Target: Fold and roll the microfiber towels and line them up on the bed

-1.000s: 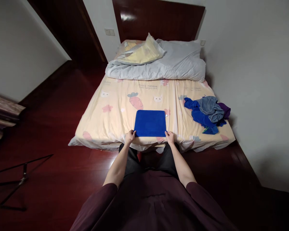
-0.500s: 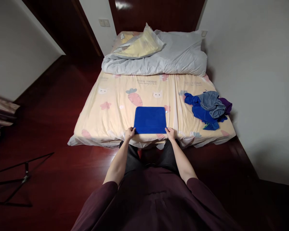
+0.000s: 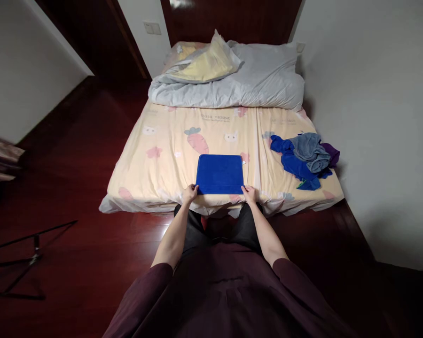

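A blue towel (image 3: 220,174) lies flat near the front edge of the bed, in a neat rectangle with a small white tag on its right side. My left hand (image 3: 190,193) pinches its near left corner. At the near right corner, my right hand (image 3: 248,194) grips the cloth between thumb and fingers. To the right lies a crumpled heap of cloths (image 3: 308,157), with blue, grey-blue and purple pieces tangled together.
The bed (image 3: 137,159) has a cream sheet with carrot and cat prints. A grey quilt (image 3: 268,75) and a yellow pillow (image 3: 211,61) lie at its head. Walls stand on both sides. Black tripod legs (image 3: 35,258) rest on the dark red floor at the left.
The camera view has shifted very slightly. Both hands keep hold of the towel's near corners, and the towel and the heap look the same.
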### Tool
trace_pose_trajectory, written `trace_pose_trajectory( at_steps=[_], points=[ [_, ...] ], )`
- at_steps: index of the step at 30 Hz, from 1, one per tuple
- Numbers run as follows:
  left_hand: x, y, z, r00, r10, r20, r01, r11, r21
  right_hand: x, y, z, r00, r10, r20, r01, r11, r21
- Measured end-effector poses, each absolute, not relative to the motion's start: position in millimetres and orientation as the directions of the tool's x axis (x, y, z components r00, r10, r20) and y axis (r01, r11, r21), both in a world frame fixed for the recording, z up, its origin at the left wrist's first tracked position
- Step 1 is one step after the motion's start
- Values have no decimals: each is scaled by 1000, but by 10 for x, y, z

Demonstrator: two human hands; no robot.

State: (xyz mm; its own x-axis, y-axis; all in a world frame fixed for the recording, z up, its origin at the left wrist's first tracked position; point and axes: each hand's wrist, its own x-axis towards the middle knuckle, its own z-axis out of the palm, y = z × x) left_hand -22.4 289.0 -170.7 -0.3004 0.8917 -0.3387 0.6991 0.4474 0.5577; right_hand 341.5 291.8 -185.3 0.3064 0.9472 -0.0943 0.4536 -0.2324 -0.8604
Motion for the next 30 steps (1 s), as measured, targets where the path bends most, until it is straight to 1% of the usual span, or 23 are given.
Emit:
trace_pose_trajectory(
  at_steps=[5,8,10,11,12,14,16,18,20,21,23,25,30],
  points=[
    [-151,2921,-1604,-312,887,-340,740,452,498,3337,2960,-1778,376,922,-96,557,-308,-771],
    [-127,2943,-1527,-312,889,-336,760,446,472,3267,3010,-1706,398,907,-139,611,-375,-697],
    [-135,2931,-1485,-304,902,-307,787,419,453,3228,3028,-1667,411,900,-148,641,-400,-655],
    [-149,2916,-1471,-290,918,-269,812,385,438,3215,3030,-1651,415,901,-126,658,-392,-643],
    [-168,2895,-1461,-265,940,-215,844,334,419,3207,3026,-1634,413,907,-79,677,-364,-640],
    [-220,2846,-1453,-163,983,-84,906,183,382,3210,3008,-1599,368,927,71,728,-240,-642],
    [-279,2799,-1459,6,1000,13,927,-10,374,3230,2982,-1558,242,946,217,781,-57,-622],
    [-325,2767,-1482,205,978,45,891,-205,405,3254,2950,-1521,52,957,287,799,132,-587],
    [-347,2751,-1519,349,936,37,833,-328,446,3272,2909,-1499,-159,946,281,779,295,-553],
    [-348,2747,-1541,382,924,25,817,-351,457,3278,2885,-1496,-254,931,261,766,359,-533],
    [-334,2744,-1584,388,922,-4,822,-344,453,3287,2836,-1505,-390,899,200,758,436,-485],
    [-309,2742,-1614,357,934,-27,847,-311,430,3294,2799,-1522,-428,894,134,785,441,-434],
    [-239,2742,-1596,326,944,-43,887,-290,358,3296,2811,-1528,-373,928,27,864,357,-356]
  ],
)
